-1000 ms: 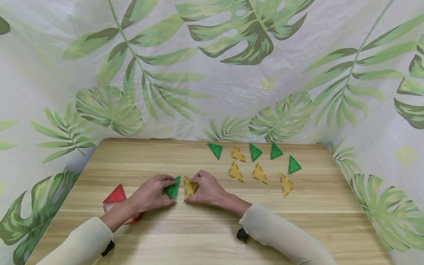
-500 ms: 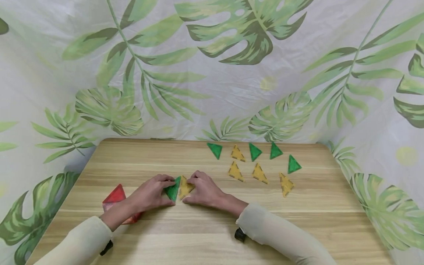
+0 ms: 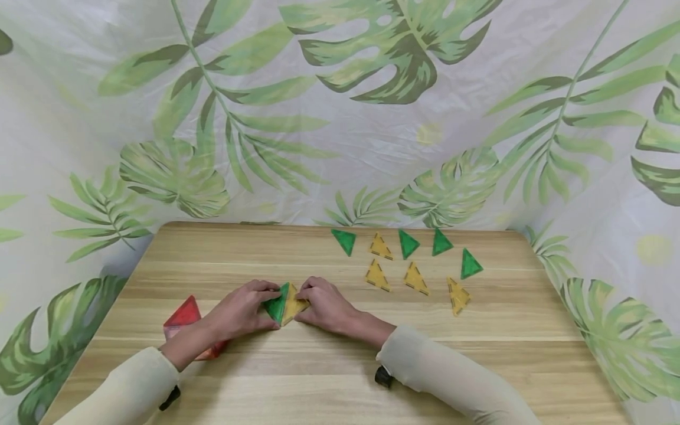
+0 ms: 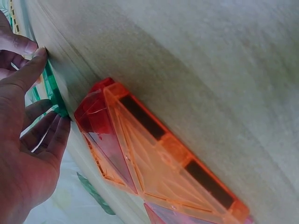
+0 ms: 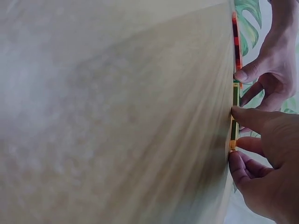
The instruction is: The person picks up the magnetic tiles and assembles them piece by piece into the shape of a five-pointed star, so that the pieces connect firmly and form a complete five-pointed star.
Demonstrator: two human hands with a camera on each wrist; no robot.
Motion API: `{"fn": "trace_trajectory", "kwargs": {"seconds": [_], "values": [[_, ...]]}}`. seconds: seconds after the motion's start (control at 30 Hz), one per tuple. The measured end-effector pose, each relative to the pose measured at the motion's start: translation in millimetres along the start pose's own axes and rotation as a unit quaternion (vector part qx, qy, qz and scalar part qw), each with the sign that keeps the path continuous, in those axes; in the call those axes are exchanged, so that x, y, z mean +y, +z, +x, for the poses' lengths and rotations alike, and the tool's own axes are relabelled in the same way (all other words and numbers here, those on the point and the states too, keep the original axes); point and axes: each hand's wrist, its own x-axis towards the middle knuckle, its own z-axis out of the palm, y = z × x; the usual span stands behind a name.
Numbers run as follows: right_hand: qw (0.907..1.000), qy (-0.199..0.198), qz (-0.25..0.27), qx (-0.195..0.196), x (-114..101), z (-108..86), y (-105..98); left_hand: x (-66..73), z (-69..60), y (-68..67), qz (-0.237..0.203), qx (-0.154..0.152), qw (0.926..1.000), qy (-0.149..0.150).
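A sheet printed with large green leaves (image 3: 175, 177) hangs behind and to both sides of a wood-grain counter (image 3: 319, 378). Near the middle of the counter, slightly left, two flat triangular tiles lie side by side, with an edge of one against an edge of the other. The left hand (image 3: 245, 308) has thumb and fingers clamped on the green triangle (image 3: 276, 305), at the left of the pair. The right hand (image 3: 330, 306) pinches the yellow triangle (image 3: 293, 302) between thumb and fingers from its right side. The two hands face each other, near but apart.

Left of the pair, partly covered by the left forearm, sits a red triangle (image 3: 184, 312) among pink and orange pieces; the left wrist view shows an orange tile (image 4: 163, 158) there, with dark strips along its edge. At the far right of the counter are four more green triangles (image 3: 442, 242) and four more yellow triangles (image 3: 417, 279), set apart from one another, the yellow mostly nearer than the green. Pale sleeves (image 3: 441, 369) cover both forearms, with a black object (image 3: 170, 398) under each cuff.
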Motion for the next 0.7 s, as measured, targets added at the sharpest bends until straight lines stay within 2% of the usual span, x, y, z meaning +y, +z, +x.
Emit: {"fn": "trace_trajectory", "kwargs": {"seconds": [0.3, 0.4, 0.5, 0.7], "values": [[0.9994, -0.001, 0.036, 0.000, 8.5, -6.7, -3.8, 0.3, 3.4, -1.3, -0.003, -0.015, 0.9999, 0.000], [0.9988, -0.003, 0.048, 0.001, 16.0, -12.3, -8.3, 1.1, 7.2, -3.2, 0.001, -0.009, 0.9999, 0.005], [0.9981, -0.004, 0.061, 0.002, 24.6, -20.0, -16.8, 3.1, 13.8, -7.6, 0.001, 0.001, 1.0000, 0.009], [0.9974, -0.005, 0.072, 0.006, 47.2, -41.8, -36.8, 6.4, 35.9, -14.2, -0.007, 0.012, 0.9998, 0.013]]}}
